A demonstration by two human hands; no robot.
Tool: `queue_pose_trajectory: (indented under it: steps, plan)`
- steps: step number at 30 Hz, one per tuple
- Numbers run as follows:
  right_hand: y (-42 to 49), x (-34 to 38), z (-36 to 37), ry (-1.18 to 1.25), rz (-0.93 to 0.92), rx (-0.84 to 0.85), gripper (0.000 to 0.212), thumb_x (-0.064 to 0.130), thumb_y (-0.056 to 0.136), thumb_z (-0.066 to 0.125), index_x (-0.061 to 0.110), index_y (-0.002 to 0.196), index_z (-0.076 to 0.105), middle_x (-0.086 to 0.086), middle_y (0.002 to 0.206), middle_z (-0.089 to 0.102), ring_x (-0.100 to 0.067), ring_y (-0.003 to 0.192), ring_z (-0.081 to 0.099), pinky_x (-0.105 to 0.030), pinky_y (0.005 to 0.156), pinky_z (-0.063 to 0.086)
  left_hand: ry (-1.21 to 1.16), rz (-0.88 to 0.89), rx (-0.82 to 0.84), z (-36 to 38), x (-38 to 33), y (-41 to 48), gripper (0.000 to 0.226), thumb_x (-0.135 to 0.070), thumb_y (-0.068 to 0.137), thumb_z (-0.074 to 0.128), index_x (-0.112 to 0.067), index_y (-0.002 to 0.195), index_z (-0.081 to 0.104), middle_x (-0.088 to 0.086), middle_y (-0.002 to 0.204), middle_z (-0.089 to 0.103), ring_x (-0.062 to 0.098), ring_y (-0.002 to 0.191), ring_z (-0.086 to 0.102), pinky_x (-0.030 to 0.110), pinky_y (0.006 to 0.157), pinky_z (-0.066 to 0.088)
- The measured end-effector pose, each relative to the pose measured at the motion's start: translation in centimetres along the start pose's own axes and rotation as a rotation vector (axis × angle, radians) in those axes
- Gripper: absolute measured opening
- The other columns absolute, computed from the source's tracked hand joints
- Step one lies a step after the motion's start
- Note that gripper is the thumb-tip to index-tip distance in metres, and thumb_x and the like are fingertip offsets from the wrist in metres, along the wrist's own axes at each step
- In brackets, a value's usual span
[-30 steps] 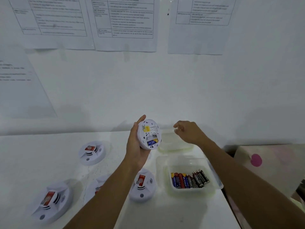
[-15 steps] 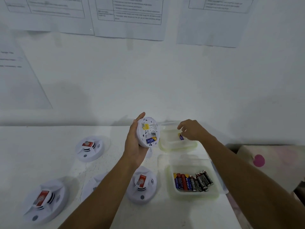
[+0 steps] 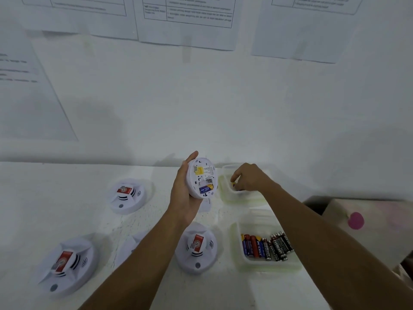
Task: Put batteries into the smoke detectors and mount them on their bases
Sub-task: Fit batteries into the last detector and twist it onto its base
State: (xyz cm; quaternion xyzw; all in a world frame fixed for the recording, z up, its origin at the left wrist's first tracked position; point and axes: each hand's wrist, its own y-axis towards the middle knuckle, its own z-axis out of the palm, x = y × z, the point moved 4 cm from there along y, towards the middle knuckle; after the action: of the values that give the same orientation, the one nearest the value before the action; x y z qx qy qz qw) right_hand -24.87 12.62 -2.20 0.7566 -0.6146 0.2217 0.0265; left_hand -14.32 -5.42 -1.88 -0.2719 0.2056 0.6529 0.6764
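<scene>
Head view, the only one.

- L hand (image 3: 183,198) grips the held detector (image 3: 202,177), fingers wrapped round its rim and thumb up along the far edge. The unit is lifted off the tabletop (image 3: 44,198) with its back turned toward the camera. Prob. held that way so the battery bay faces up & stays reachable.
- One cell (image 3: 206,188) is seated in the bay's lower slot. The slot above it looks empty, so the detector is approx. half loaded.
- R hand (image 3: 248,177) is just right of the held detector, reaching down into the far tub (image 3: 225,193). Its fingers are curled and pinching what looks like a loose cell (image 3: 234,183); only a yellow tip shows. Likely the 2nd cell for the empty slot.
- Near tub (image 3: 268,262), below-right of the held detector, holds a row of mixed batteries (image 3: 266,246).
- Three more detectors lie face up: one left (image 3: 127,194) of the held detector, one directly below (image 3: 195,247) and one far below-left (image 3: 64,265). A 4th white piece (image 3: 131,245) is mostly hidden by the L forearm, so can't say what it is.
- Obstacles: none btwn R hand & bay. The tub wall may snag the cell on lift-out.
- Printed sheets (image 3: 187,19) on the wall above; text unreadable.
</scene>
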Motion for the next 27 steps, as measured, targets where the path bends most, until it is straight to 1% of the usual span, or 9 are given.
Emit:
queue_pose_trajectory:
  steps: [4,6,9,12,14,18,20,23,27]
  plan:
    - [-1.2,0.4,-1.0,0.17,-0.017,-0.081,0.019,0.003,0.071,0.075,0.017,0.083,0.071,-0.001,0.079,0.069,-0.014,0.061,0.064,-0.019,0.054,0.052,-0.006,0.002,0.002,0.1,-0.3,-0.4,0.048,-0.041,0.09,0.046,-0.026,0.135,0.055,0.005,0.127,0.065,0.023,0.113,0.062,0.046,0.1,0.046]
    - [-2.6,1.2,-2.4,0.289,-0.071,-0.172,0.017,0.005,0.076,0.074,0.018,0.084,0.067,-0.003,0.08,0.072,-0.017,0.063,0.063,-0.011,0.047,0.044,-0.015,0.003,0.005,0.2,-0.5,-0.5,0.043,-0.039,0.094,0.044,-0.026,0.134,0.056,0.005,0.127,0.064,0.024,0.112,0.062,0.046,0.099,0.046]
    - [-5.8,3.1,-4.4,0.512,-0.169,-0.33,0.022,0.007,0.079,0.074,0.02,0.096,0.066,-0.001,0.083,0.073,-0.013,0.065,0.062,-0.009,0.054,0.042,-0.018,0.002,-0.004,0.4,-0.6,-0.7,0.038,-0.037,0.101,0.039,-0.026,0.133,0.057,0.006,0.128,0.064,0.026,0.11,0.062,0.047,0.097,0.047]
    - [-9.4,5.6,-4.4,0.777,-0.288,-0.335,0.023,0.001,0.082,0.073,0.013,0.101,0.069,-0.007,0.09,0.073,-0.012,0.064,0.064,-0.017,0.057,0.048,-0.012,-0.005,-0.004,0.8,-0.4,-1.1,0.037,-0.037,0.102,0.039,-0.027,0.132,0.058,0.006,0.127,0.064,0.027,0.11,0.062,0.049,0.103,0.043]
    - [-11.3,7.0,-3.2,0.804,-0.346,-0.323,0.02,-0.001,0.081,0.073,0.011,0.097,0.07,-0.007,0.093,0.073,-0.017,0.067,0.069,-0.022,0.058,0.052,-0.008,-0.005,0.002,1.0,-0.2,-1.4,0.038,-0.038,0.1,0.041,-0.027,0.133,0.058,0.01,0.127,0.064,0.03,0.11,0.061,0.051,0.105,0.041]
    - [-13.5,8.5,-0.3,0.754,-0.39,-0.362,0.013,0.003,0.083,0.072,0.011,0.093,0.073,0.002,0.089,0.074,-0.009,0.074,0.072,-0.014,0.062,0.051,0.052,0.011,0.024,1.7,-0.1,-2.7,0.043,-0.041,0.097,0.043,-0.028,0.137,0.054,0.01,0.124,0.063,0.027,0.107,0.061,0.046,0.095,0.047]
    - [-14.4,8.7,0.6,0.748,-0.41,-0.392,0.013,0.009,0.086,0.071,0.015,0.096,0.075,0.003,0.095,0.074,-0.007,0.079,0.071,-0.017,0.07,0.055,0.072,0.016,0.026,1.6,-0.2,-3.3,0.041,-0.042,0.101,0.037,-0.029,0.137,0.053,0.011,0.128,0.062,0.027,0.108,0.061,0.043,0.092,0.049]
    - [-15.3,8.8,1.0,0.724,-0.454,-0.426,0.016,0.01,0.087,0.071,0.018,0.099,0.075,0.004,0.102,0.072,-0.007,0.082,0.07,-0.024,0.076,0.058,0.096,0.021,0.037,1.5,-0.4,-4.4,0.041,-0.042,0.102,0.036,-0.03,0.137,0.054,0.012,0.131,0.06,0.028,0.111,0.06,0.046,0.096,0.047]
    - [-15.7,9.0,1.1,0.831,-0.349,-0.367,0.032,0.018,0.078,0.08,0.03,0.105,0.065,0.003,0.11,0.062,-0.011,0.084,0.065,-0.023,0.07,0.055,0.086,0.021,0.075,2.1,-0.5,-5.7,0.044,-0.042,0.097,0.042,-0.028,0.137,0.053,0.01,0.125,0.063,0.027,0.105,0.063,0.044,0.091,0.051]
